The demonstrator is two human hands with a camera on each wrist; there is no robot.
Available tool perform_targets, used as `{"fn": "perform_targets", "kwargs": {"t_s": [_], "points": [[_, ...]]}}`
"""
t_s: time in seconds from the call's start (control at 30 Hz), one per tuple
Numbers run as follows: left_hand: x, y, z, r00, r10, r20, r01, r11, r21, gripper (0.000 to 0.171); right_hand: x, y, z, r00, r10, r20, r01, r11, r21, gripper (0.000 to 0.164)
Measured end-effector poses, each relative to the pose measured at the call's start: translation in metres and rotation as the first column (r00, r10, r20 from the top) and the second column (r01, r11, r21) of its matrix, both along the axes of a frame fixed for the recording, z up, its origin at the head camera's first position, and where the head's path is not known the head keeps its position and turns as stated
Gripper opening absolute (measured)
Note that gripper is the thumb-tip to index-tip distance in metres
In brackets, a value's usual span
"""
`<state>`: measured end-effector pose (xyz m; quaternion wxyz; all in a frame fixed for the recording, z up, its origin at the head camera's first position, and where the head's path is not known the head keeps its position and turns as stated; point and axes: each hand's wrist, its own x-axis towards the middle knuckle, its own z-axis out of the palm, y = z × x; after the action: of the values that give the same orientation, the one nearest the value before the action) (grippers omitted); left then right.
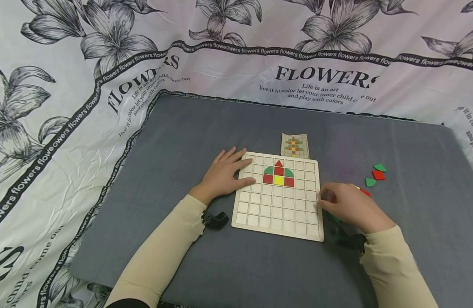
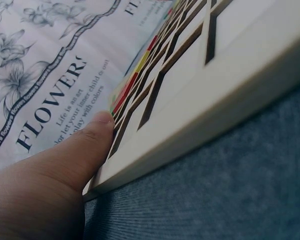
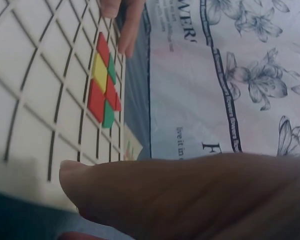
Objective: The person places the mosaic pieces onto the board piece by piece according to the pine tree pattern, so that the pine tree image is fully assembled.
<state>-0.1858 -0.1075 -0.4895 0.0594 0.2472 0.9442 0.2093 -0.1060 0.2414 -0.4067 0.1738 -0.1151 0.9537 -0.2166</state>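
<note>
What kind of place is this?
Probably an indoor tabletop workspace, though the room itself isn't shown. Signs: a grey table, flower-print cloth along its far and left edges, and a grid board with coloured tiles on it.

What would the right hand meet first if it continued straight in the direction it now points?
The right hand would likely meet the grid board first, at its right rim; it looks very close, though height is unclear.

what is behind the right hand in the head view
A red piece, a yellow piece and a green piece peek out past the right hand; whatever it fully covers cannot be seen.
</note>
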Motion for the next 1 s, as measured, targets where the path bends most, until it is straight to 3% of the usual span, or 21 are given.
{"fn": "perform_targets", "kwargs": {"t_s": [0.3, 0.53, 0.8, 1.0], "points": [[0.000, 0.001, 0.001, 1.000, 0.003, -0.003, -0.003, 1.000, -0.004, 0.077, 0.012, 0.022, -0.004, 1.000, -0.005, 0.001, 0.005, 1.000, 0.010, 0.025], [0.001, 0.000, 0.002, 1.000, 0.003, 0.001, -0.003, 1.000, -0.008, 0.077, 0.016, 0.034, -0.004, 0.998, 0.040, -0.044, -0.040, 0.999, 0.012, 0.022], [0.001, 0.000, 0.001, 1.000, 0.004, 0.002, -0.004, 1.000, -0.005, 0.077, 0.015, 0.037, -0.006, 0.998, 0.060, 0.019, -0.060, 0.998, -0.002, 0.016], [0.001, 0.000, 0.002, 1.000, 0.000, -0.004, 0.000, 1.000, 0.003, 0.077, 0.015, 0.036, -0.009, 0.998, 0.068, 0.016, -0.068, 0.998, -0.009, 0.017]]}}
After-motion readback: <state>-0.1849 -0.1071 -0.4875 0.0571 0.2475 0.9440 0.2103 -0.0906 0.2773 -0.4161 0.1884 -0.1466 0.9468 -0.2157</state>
